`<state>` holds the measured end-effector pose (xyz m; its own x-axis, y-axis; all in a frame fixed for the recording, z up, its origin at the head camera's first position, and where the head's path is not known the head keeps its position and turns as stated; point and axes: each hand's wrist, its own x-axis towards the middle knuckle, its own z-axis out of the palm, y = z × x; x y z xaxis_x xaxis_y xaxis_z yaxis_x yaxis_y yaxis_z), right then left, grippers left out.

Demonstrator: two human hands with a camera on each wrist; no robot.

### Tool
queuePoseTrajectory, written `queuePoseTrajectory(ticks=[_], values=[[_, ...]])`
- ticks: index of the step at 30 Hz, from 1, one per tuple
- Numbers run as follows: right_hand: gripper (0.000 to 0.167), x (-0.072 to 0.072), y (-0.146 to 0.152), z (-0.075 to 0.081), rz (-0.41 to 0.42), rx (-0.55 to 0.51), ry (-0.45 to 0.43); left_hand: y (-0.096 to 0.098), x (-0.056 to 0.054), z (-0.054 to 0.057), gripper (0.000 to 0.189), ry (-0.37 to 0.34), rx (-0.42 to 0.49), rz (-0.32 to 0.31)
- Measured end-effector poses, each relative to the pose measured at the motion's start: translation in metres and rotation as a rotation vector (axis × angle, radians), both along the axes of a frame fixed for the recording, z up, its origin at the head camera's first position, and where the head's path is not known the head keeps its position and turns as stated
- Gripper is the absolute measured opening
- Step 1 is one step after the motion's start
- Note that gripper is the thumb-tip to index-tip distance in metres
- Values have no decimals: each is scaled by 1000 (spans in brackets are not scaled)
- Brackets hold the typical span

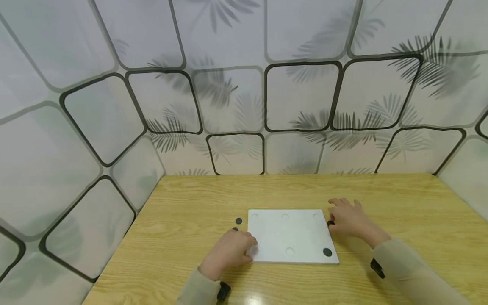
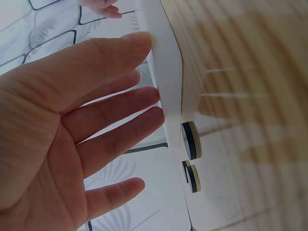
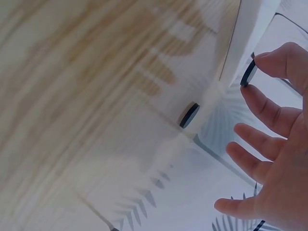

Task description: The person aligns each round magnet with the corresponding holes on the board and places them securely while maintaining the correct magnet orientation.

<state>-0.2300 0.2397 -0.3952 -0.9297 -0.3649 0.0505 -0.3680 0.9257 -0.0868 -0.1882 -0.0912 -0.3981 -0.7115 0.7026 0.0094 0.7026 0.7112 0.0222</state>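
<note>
A white rectangular board (image 1: 289, 233) with several shallow round recesses lies on the table. One black disc (image 1: 327, 252) sits at its near right corner. At the board's left edge my left hand (image 1: 230, 249) rests with fingers loosely extended, thumb and fingertips touching the board, holding nothing. Between right thumb and index finger, a black disc (image 3: 248, 73) is pinched beside the board's right edge; the right hand's (image 1: 348, 220) other fingers are spread. Left of the board lies another black disc (image 1: 238, 220), with a further disc (image 1: 235, 229) partly hidden behind the left hand.
In the right wrist view another black disc (image 3: 189, 115) lies on the table beyond the board. The wooden table (image 1: 190, 199) meets pale patterned panels (image 1: 236, 101) at the back and sides. Dark wrist devices (image 1: 224, 291) sit on both sleeves.
</note>
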Motion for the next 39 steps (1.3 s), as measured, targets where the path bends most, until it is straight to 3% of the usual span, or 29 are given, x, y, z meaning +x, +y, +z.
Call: queuePoseTrajectory(ticks=[21,39], values=[[15,-26,-20,-5,3,23,-24,-1,0,0,23,15,-6,-2],[15,-32,-25,-6,-1,20,-59,-1,-2,-2,22,2,1,3]])
